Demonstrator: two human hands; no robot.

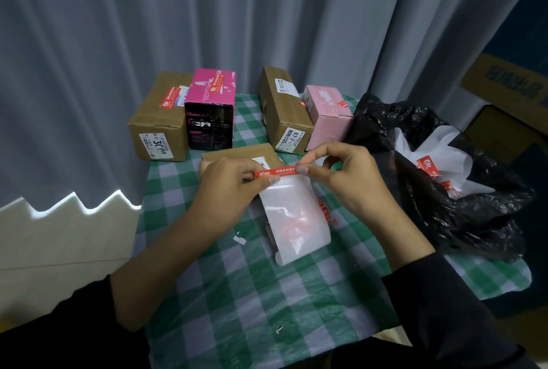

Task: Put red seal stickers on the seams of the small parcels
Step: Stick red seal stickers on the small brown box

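A tabletop (237,294) under a green-and-white checked cloth is set before a grey curtain (267,13), with pale floor (59,250) seen at the left. A black bag (444,205) is slumped at the right edge of the tabletop; white sheets and red scraps are seen inside it. Along the back, 4 boxes are lined up: a brown box (157,119), a magenta box (212,93) touching it, then a second brown box (281,108) and a pink box (326,113) pressed together. Red seals are already stuck on the first brown box and on the magenta box. A 5th parcel (237,152), brown, is laid nearer and is partly hidden by the hands

The sticker (278,171) is a narrow red strip with white print, held level just above that parcel. It is pinched at 1 end by the left hand (228,188) and at the other by the right hand (347,173), thumb and forefinger closed on it each time. A white backing strip (296,214) runs down from it and is curled onto the cloth, red showing faintly through
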